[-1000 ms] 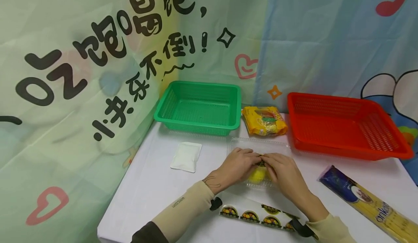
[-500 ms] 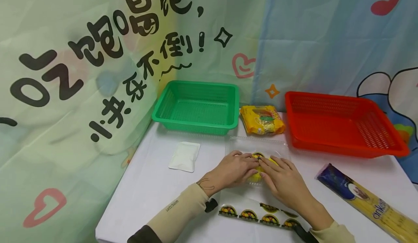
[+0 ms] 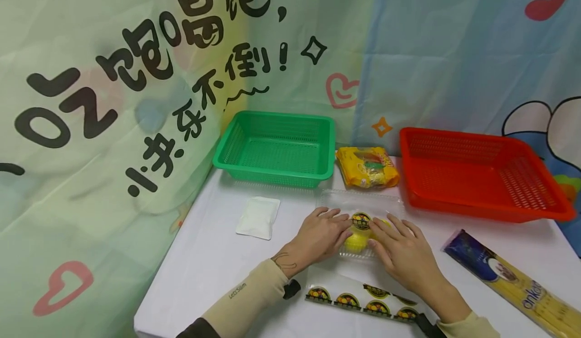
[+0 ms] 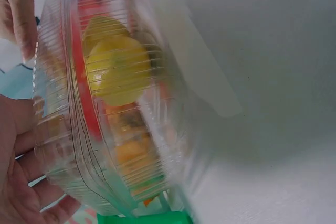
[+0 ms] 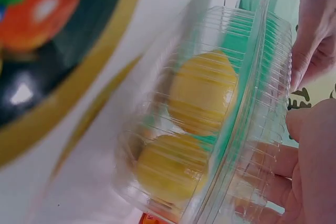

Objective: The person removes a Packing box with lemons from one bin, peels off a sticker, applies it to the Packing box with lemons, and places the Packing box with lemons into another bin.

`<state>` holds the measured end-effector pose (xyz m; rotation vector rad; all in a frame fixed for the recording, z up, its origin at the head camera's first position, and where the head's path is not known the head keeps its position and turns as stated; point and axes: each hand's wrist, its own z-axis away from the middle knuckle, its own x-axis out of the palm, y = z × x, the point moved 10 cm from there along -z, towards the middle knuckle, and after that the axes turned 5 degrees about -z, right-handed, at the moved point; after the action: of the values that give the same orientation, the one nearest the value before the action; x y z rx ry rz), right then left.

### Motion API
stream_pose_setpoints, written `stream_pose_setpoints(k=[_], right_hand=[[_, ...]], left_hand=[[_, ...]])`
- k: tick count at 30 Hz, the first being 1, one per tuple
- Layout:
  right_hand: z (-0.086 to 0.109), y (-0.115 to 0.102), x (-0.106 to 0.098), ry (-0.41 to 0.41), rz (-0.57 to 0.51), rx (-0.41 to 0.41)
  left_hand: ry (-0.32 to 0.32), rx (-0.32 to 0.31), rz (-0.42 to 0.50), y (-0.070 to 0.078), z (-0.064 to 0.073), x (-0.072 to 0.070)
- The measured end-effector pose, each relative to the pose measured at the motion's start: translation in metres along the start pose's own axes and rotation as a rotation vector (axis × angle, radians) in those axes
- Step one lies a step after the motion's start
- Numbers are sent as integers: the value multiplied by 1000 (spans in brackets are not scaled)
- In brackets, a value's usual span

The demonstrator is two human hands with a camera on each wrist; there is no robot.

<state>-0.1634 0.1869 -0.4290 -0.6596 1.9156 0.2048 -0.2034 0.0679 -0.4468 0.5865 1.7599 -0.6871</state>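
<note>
A clear plastic clamshell box (image 3: 330, 201) lies closed on the table in the head view, with yellow lemons (image 5: 202, 93) showing through its ribbed wall. On its lid is a round black-and-gold fruit sticker (image 3: 361, 221). My left hand (image 3: 321, 236) rests on the lid's left side, fingers extended towards the sticker. From the right, my right hand (image 3: 403, 253) lies with straight fingers over the lid, fingertips by the sticker's edge. Both wrist views show the box side-on, with lemon (image 4: 119, 69) visible in the left one. Nearer me lies a sheet of stickers (image 3: 347, 300).
Behind the box sit a green basket (image 3: 283, 151), a yellow food package (image 3: 367, 167) and a red basket (image 3: 463, 176). A flat white packet (image 3: 258, 218) lies on the left. A long pack of spaghetti (image 3: 513, 285) lies on the right, and a printed cloth hangs behind.
A second ago my fingertips met over the sticker and hid most of it. The fingers have since straightened and spread apart across the lid, uncovering the sticker.
</note>
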Motion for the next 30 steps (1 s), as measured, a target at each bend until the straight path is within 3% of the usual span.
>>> stream_pose_setpoints(k=[5,8,10,13,16,19,21,26,30], right_hand=[[1,2,-3,10,-17,20],[2,3,-5,37,-62,37],[3,6,-9,79,-104,56],[7,15,-22,197,-172,107],[11,33,-39,343,-207,189],[17,57,-52,436,-235,301],[22,75,-54,453,-267,385],[40,121,-42,396,-394,649],[54,147,-27,325,-549,818]], left_hand=[[43,-10,88,-4,2,-1],[158,-11,199,-9,7,-8],[266,-32,301,-16,12,-17],[426,-125,448,-32,21,-29],[509,-289,580,-53,30,-28],[504,-452,714,-69,40,-16],[475,-543,807,-77,44,-5],[388,-712,991,-85,51,21],[270,-794,1105,-84,53,40]])
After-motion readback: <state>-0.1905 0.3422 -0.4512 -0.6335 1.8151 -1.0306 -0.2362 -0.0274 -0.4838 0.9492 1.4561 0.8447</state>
